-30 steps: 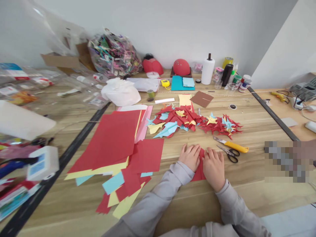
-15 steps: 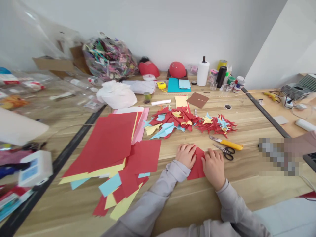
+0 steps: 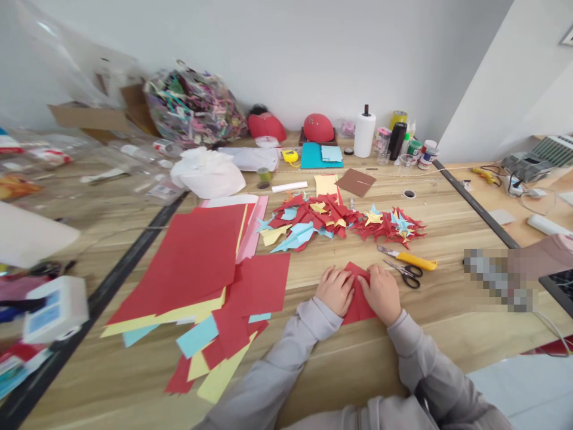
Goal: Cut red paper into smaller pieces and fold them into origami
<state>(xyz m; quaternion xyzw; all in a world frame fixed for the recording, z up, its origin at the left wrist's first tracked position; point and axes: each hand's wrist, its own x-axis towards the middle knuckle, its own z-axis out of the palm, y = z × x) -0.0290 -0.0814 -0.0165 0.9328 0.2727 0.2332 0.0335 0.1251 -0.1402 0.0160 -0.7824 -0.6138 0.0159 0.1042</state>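
A partly folded sheet of red paper (image 3: 357, 307) lies on the table in front of me, its upper end coming to a point. My left hand (image 3: 335, 291) presses on its left side, fingers bent over the edge. From the right, my right hand (image 3: 382, 294) grips the sheet near its upper fold, with the thumb on the paper and the fingers curled. Much of both side edges is hidden under my hands. Just beyond the right hand lie black-handled scissors (image 3: 409, 275) and a yellow utility knife (image 3: 416, 261).
Folded paper planes and stars (image 3: 313, 215) are heaped beyond my hands. To the left is a stack of large red sheets (image 3: 197, 257), with smaller cut pieces (image 3: 233, 328) nearer me. A white bottle (image 3: 364, 136) and several jars stand along the wall.
My right hand has shifted up and inward on the red paper, its thumb now near the upper fold. My left hand stays on the left side. The view has turned slightly right.
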